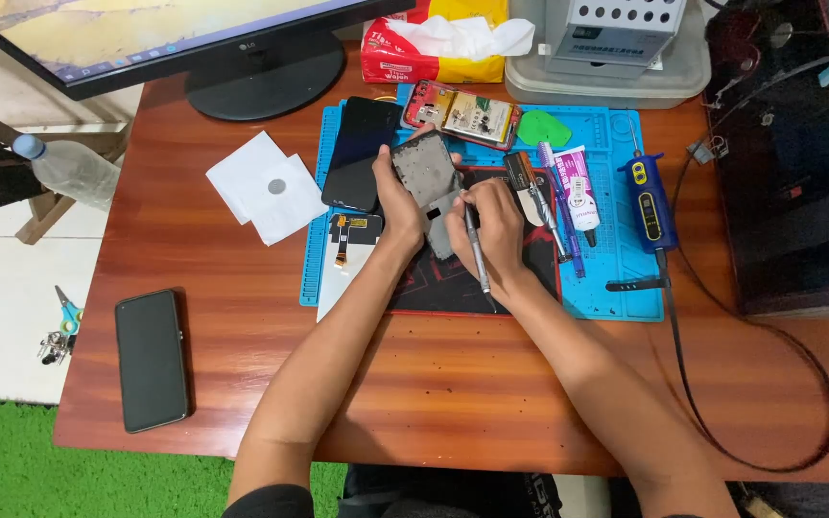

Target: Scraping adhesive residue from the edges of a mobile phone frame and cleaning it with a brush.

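Centrally, gripped a grey phone frame (428, 182) in left hand (397, 197), fingers closed round it.
Held a slim metal tool (475, 251) pinched in right hand (493, 230), above blue mat (616, 278) on worktop (453, 384).

Beneath my hands I see a glossy reddish-brown wooden table (453, 384). Left of them, past its edge, white floor tiles (2, 307) meet green artificial turf (11, 460). A wooden stand (45, 216) leans there.

Open wood near front edge; cluttered blue mat (626, 288) behind.
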